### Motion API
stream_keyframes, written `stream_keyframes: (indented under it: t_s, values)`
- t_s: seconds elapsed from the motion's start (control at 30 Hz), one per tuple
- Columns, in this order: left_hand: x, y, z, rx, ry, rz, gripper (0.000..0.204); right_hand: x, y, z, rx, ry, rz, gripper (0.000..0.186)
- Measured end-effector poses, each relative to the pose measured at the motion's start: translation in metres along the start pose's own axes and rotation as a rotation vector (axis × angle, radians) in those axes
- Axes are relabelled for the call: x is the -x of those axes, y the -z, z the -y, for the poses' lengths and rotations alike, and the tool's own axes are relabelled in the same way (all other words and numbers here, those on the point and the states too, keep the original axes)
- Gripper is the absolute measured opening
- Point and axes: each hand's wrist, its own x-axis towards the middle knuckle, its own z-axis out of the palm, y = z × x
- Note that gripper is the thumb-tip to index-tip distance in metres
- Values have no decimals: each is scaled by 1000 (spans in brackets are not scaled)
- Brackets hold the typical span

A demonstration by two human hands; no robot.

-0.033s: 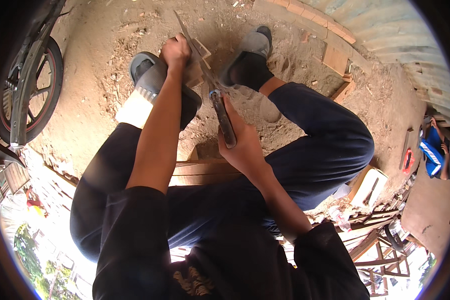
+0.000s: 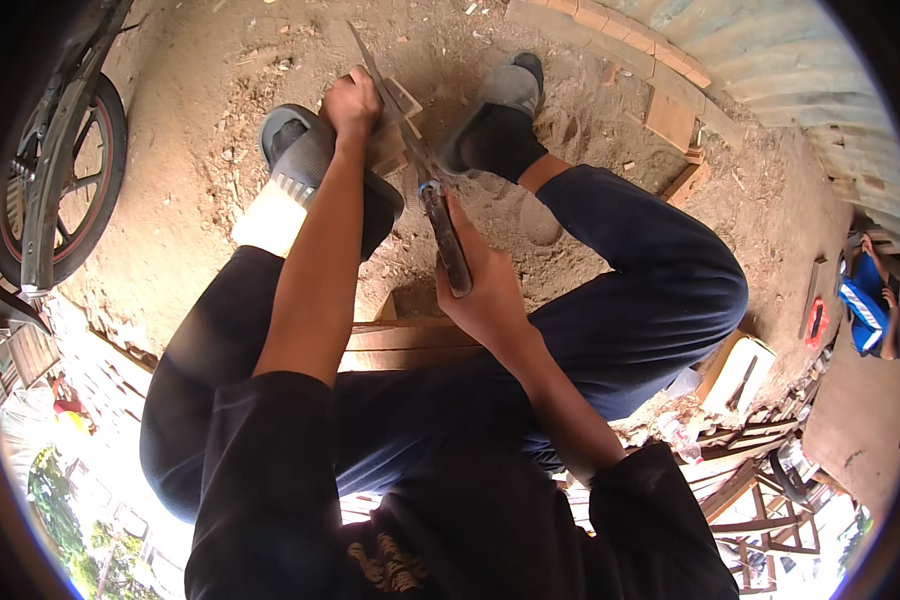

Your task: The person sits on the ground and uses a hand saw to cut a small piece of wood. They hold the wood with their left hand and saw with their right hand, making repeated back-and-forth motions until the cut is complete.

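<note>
My right hand [image 2: 488,295] is wrapped round the dark handle of a handsaw [image 2: 385,100]. Its long, thin blade points away from me, up past my left hand [image 2: 353,100]. That hand is closed beside the blade and grips a small pale piece of wood [image 2: 386,152], whose far end shows on the other side of the saw. Blade and wood overlap in this view; the depth of any cut cannot be made out. My left foot, in a grey slide sandal [image 2: 315,155], is right by the wood, partly behind my forearm.
I sit on a low wooden seat [image 2: 410,345] over sandy ground. My other sandalled foot [image 2: 510,90] is to the right of the blade. A motorcycle wheel [image 2: 95,180] stands at left. Bricks [image 2: 635,35] line a metal sheet wall. Another person [image 2: 870,300] is at far right.
</note>
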Motion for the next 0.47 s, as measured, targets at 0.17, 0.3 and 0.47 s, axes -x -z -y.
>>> stream_keyframes:
  t_s: [0.17, 0.3, 0.47]
  values:
    - [-3, 13, -8, 255, 192, 14, 96, 5, -14, -25, 39, 114, 7, 87]
    - [-5, 17, -9, 337, 139, -27, 87, 0, -24, -48, 67, 155, -22, 89]
    - [-3, 17, -4, 393, 81, -52, 77, 2, -25, -57, 83, 178, -46, 88]
